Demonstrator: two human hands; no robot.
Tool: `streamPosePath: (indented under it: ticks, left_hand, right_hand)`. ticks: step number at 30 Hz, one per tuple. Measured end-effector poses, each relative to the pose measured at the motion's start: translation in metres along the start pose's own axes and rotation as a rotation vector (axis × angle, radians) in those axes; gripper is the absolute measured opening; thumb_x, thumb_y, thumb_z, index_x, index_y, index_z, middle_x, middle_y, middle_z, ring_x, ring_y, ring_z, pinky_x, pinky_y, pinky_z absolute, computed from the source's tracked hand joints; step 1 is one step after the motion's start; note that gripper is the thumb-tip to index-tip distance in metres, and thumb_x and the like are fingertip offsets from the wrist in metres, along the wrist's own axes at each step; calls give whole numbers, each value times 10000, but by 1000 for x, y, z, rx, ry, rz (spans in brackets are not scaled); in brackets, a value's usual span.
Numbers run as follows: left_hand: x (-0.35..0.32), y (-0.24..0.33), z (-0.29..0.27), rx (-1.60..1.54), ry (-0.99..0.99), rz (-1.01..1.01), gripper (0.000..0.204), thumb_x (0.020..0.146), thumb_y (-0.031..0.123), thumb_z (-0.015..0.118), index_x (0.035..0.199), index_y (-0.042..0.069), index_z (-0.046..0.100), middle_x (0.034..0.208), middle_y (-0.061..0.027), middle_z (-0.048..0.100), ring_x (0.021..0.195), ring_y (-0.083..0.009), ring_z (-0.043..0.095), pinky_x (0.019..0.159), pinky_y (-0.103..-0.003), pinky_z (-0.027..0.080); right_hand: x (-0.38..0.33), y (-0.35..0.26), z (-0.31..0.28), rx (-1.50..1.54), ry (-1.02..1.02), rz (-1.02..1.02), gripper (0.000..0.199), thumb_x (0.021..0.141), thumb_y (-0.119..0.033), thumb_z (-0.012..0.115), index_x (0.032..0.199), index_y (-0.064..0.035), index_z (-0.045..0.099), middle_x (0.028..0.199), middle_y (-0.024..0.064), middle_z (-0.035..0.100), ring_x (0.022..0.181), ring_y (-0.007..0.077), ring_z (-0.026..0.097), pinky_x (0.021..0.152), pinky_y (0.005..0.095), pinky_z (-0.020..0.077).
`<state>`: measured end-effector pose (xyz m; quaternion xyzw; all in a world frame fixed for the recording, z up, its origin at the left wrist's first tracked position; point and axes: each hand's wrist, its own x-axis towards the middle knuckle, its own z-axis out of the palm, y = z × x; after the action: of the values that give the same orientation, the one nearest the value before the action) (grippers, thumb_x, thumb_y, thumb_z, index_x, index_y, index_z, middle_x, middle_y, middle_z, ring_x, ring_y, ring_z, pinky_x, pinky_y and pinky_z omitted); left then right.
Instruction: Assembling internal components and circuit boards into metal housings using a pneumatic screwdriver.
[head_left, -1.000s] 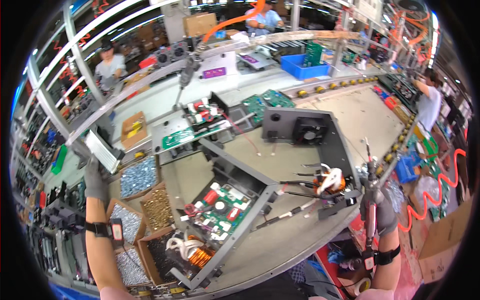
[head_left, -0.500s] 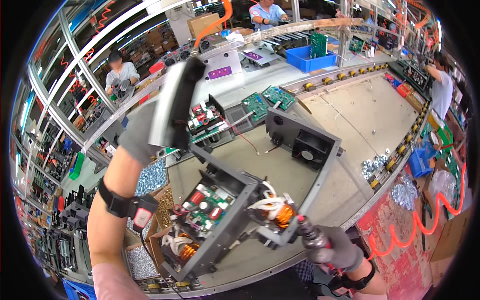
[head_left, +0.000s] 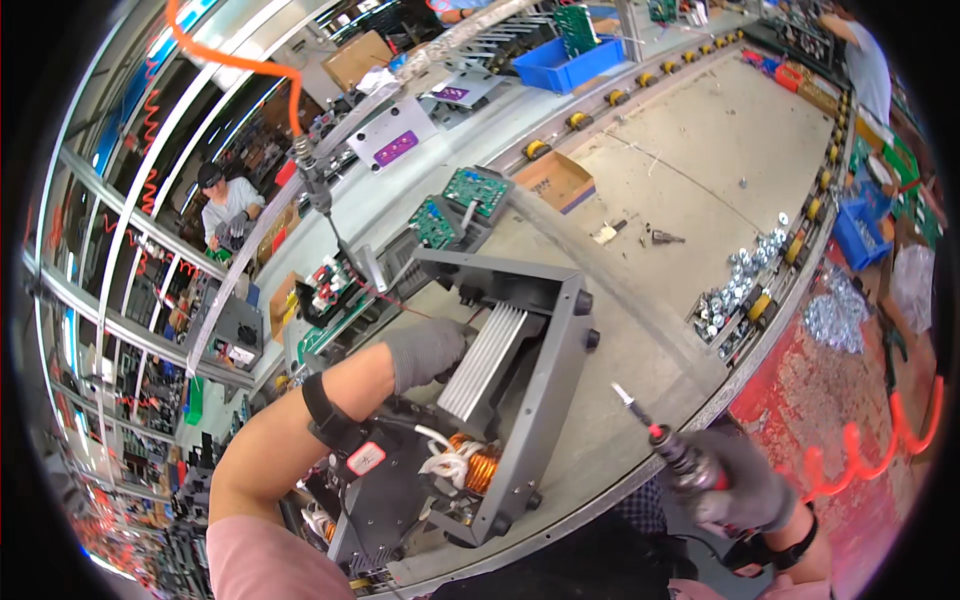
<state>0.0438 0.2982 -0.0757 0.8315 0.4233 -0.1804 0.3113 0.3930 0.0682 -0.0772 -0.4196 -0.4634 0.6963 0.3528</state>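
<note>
Heatsink (head_left: 482,365) tilted inside the angle of the grey chassis (head_left: 553,400), and we have it with our left hand (head_left: 430,355)! Look at that grip: gloved fingers curled in against the upper left edge of the silver fins, the fingertips partly tucked out of sight. Just below, we see the copper coil (head_left: 482,470) with its white leads (head_left: 445,462), sitting in the near end of the same chassis. Over to our right hand (head_left: 740,480), gloved as well: it's wrapped around a screwdriver (head_left: 690,465), bit pointing up and to the left, held out by the table's front edge, well apart from the chassis. Across the table (head_left: 640,300) we spot a heap of screws (head_left: 740,285) beside the yellow rollers (head_left: 797,249), a small dark fitting (head_left: 665,237) nearer the middle, and an open cardboard tray (head_left: 555,183) beyond. Two green circuit boards (head_left: 475,190) rest past the chassis's far end, a blue bin (head_left: 568,68) stands farther back, and away to our left we catch a co-worker (head_left: 232,208) in gloves.
</note>
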Motion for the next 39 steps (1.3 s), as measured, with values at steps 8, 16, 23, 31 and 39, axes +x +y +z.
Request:
streamPosePath:
  ticks: [8,16,23,31,39]
  left_hand:
    - [25,-11,33,-193,-228,31,192,917,169,494,1011,64,624,767,-68,606,597,-157,584,528,-292,482]
    - [40,-51,79,-1152,-366,-315,294,893,221,580,1126,43,611,898,-46,660,722,-112,631,652,-285,528]
    - [41,-51,82,-1016,-329,-244,419,889,346,572,1124,2,617,953,-77,676,794,-122,644,703,-271,523]
    - [38,-32,69,-874,-276,-218,461,882,367,583,1118,-28,615,973,-105,676,847,-137,643,743,-273,515]
    - [42,-21,64,-932,-279,-188,424,883,307,592,1131,-37,610,1006,-112,671,878,-135,636,780,-284,512]
  right_hand:
    - [-8,1,-55,-312,223,-1,618,682,-368,792,1157,-32,585,905,107,667,829,232,672,760,352,517]
    - [31,-10,-71,-649,123,118,577,653,-384,808,1091,-83,581,819,143,658,821,338,659,740,376,510]
    - [61,-7,-74,-1028,-31,198,719,647,-400,807,1200,-79,479,789,163,650,789,352,655,698,406,500]
    - [84,-6,-68,-1125,-112,216,699,625,-390,804,1179,-97,494,771,151,644,747,349,653,684,419,495]
    - [91,-5,-62,-1270,-49,126,485,711,-290,728,1102,-104,510,738,104,623,702,324,635,640,411,470]
